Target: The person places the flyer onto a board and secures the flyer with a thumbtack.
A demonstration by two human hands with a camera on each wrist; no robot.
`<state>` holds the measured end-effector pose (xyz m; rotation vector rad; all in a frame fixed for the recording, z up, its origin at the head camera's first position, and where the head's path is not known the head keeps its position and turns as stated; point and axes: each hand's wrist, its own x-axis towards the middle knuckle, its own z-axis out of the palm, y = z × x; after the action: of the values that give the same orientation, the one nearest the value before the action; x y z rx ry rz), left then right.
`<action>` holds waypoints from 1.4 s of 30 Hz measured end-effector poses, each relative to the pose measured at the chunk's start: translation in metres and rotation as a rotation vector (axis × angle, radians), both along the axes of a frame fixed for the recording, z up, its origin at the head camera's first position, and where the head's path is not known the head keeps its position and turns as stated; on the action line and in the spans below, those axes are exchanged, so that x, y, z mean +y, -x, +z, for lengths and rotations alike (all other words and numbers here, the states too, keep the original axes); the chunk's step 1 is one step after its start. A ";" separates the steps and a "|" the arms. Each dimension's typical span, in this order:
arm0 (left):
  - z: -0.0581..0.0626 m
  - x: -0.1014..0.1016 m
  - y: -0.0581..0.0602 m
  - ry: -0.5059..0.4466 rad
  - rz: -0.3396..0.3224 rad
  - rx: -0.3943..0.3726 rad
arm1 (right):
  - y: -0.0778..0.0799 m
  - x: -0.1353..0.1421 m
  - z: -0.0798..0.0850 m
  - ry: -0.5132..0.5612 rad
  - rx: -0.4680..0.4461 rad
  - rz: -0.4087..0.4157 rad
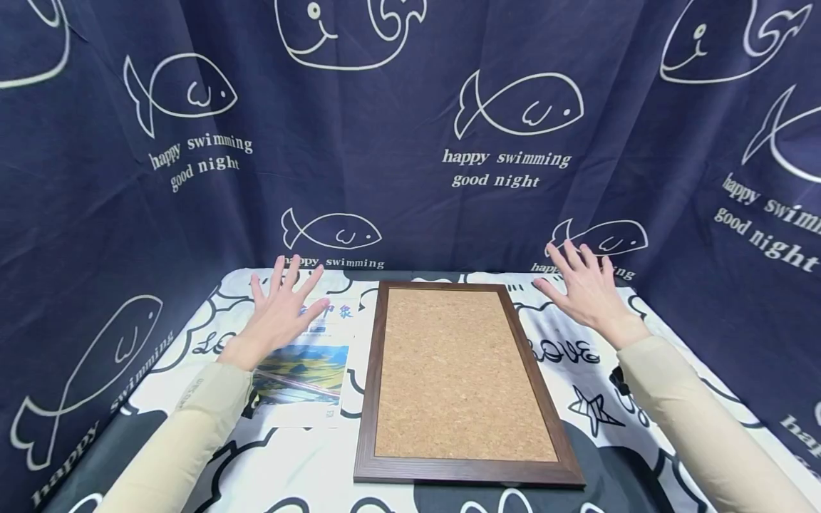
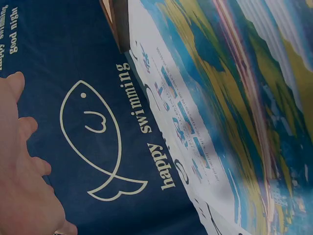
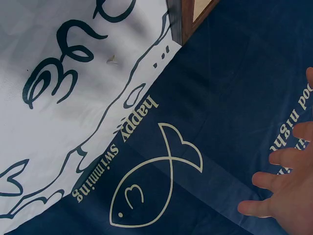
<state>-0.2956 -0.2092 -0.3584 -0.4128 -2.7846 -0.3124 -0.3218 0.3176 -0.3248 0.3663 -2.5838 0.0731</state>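
Both hands raised, fingers spread, holding nothing: left hand [image 1: 282, 308] above poster [image 1: 301, 370] at centre left, right hand [image 1: 586, 291] centre right. Cork board [image 1: 460, 377] flat mid-tabletop [image 1: 564, 370], probably ready for pinning.

The left hand [image 1: 280, 306] covers the poster's [image 1: 301, 370] far left corner, and the sleeve [image 1: 192, 420] hides part of its near left edge. Its small print is too fine to read (the left wrist view blurs it too). Both wrist views cut off the hands at the picture's edge, and the right wrist view shows only a corner of the corkboard [image 3: 188, 17].

Left hand [image 1: 280, 313] open, right hand [image 1: 585, 288] open, fingers spread
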 end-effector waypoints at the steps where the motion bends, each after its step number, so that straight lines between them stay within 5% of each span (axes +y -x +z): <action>1: 0.000 -0.002 0.000 0.001 -0.002 -0.001 | 0.000 0.000 0.000 0.000 -0.002 0.000; 9: 0.002 -0.024 -0.014 0.011 0.089 -0.087 | 0.002 0.000 -0.004 -0.012 -0.014 0.011; 15: 0.004 -0.041 -0.035 -0.005 0.280 -0.431 | 0.000 0.002 -0.008 0.005 -0.052 0.005; 19: 0.001 -0.054 -0.046 0.014 0.353 -0.570 | 0.000 0.006 -0.011 0.028 -0.089 0.031; 31: -0.015 -0.066 -0.054 0.028 0.401 -0.611 | 0.018 0.030 -0.037 0.110 -0.340 0.138; 42: -0.026 -0.066 -0.051 -0.051 0.410 -0.634 | 0.025 0.050 -0.059 0.122 -0.432 0.168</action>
<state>-0.2442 -0.2748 -0.3848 0.3370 -3.3563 -0.4786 -0.3465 0.3674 -0.3841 0.5752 -2.9449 0.4084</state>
